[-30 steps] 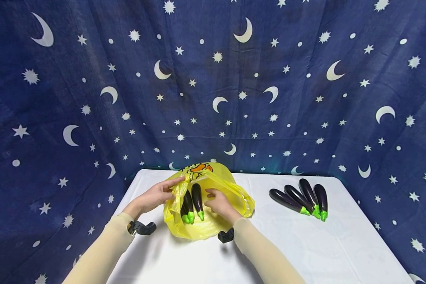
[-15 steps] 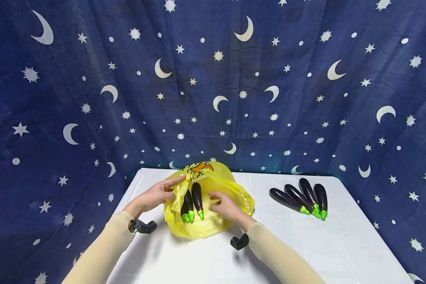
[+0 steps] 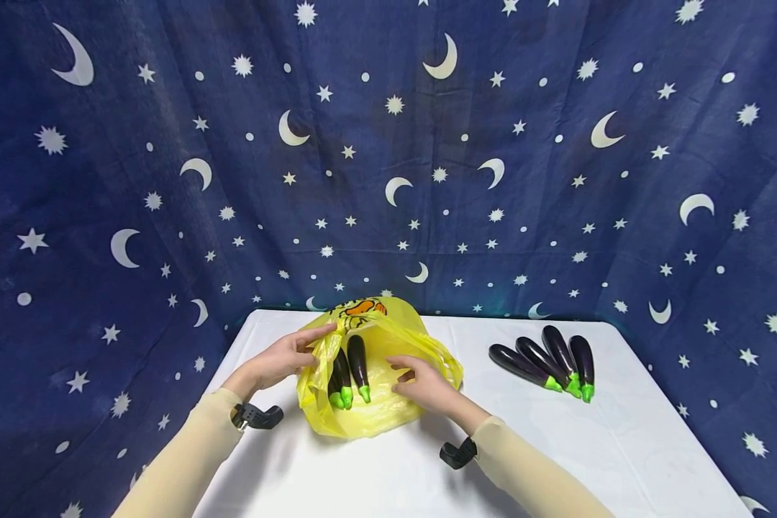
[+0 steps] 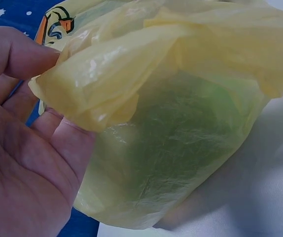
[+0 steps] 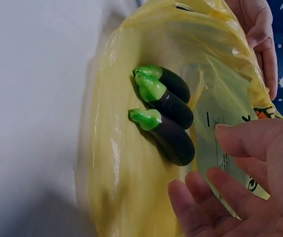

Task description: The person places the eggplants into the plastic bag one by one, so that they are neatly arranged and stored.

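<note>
A yellow plastic bag (image 3: 391, 417) lies on its side with its mouth toward me. My left hand (image 3: 280, 365) holds the left edge of that mouth; in the left wrist view, the film (image 4: 102, 79) passes between thumb and fingers. Inside the bag, three eggplants (image 3: 358, 363) lie side by side, green stem ends toward me. My right hand (image 3: 430, 388) is at the bag's mouth, right of the eggplants. Its fingers are loosely bent, and the right wrist view shows the hand (image 5: 265, 182) holding nothing, a short gap from the nearest eggplant (image 5: 173, 140).
Several more eggplants (image 3: 560, 360) lie fanned out on the right of the white table (image 3: 621, 446). A dark blue curtain (image 3: 388, 144) with moons and stars hangs behind and along the sides. Dark straps (image 3: 257, 416) sit on both wrists.
My right hand has drawn back from beside the eggplants, moving right and toward me. The left hand keeps its place on the bag's edge, and the eggplants lie as before.
</note>
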`<control>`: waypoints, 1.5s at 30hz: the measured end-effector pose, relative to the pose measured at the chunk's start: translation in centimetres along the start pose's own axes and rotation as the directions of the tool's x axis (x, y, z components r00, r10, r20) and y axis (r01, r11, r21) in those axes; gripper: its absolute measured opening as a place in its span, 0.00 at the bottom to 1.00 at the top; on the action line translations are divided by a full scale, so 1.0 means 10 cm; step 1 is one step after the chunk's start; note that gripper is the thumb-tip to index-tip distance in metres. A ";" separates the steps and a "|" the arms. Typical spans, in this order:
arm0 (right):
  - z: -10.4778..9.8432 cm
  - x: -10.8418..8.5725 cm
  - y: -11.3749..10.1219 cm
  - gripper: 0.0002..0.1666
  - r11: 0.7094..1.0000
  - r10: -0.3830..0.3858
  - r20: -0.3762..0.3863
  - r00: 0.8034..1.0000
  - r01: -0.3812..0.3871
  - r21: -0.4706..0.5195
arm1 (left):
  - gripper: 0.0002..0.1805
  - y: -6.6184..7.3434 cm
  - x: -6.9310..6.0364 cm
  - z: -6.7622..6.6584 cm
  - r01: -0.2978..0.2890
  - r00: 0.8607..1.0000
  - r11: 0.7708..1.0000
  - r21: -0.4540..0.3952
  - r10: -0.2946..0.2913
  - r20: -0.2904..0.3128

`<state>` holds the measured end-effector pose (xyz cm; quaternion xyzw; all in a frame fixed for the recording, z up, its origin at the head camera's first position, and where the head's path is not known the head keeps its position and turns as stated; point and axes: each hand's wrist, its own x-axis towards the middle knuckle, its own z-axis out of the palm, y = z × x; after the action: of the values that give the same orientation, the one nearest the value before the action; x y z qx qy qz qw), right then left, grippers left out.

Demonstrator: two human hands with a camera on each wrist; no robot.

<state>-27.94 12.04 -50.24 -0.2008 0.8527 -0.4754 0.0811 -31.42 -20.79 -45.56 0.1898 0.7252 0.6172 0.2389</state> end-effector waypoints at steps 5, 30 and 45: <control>-0.07 -0.07 0.01 0.32 1.000 0.020 -0.027 0.999 -0.020 -0.017 | 0.44 -0.01 0.00 0.00 -0.003 1.000 1.000 0.007 0.003 -0.001; -0.81 -0.47 0.14 0.32 0.999 0.034 -0.255 0.966 -0.031 0.016 | 0.44 -0.04 0.00 -0.01 -0.012 1.000 1.000 0.018 0.012 0.006; -1.09 -0.56 0.32 0.34 0.997 0.065 -0.303 0.951 -0.075 -0.021 | 0.44 -0.02 0.00 -0.01 -0.013 1.000 1.000 0.029 0.013 0.005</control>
<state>-27.25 24.34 -47.40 -0.0965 0.8693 -0.4835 -0.0367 -31.49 -20.85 -45.80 0.1996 0.7320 0.6079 0.2339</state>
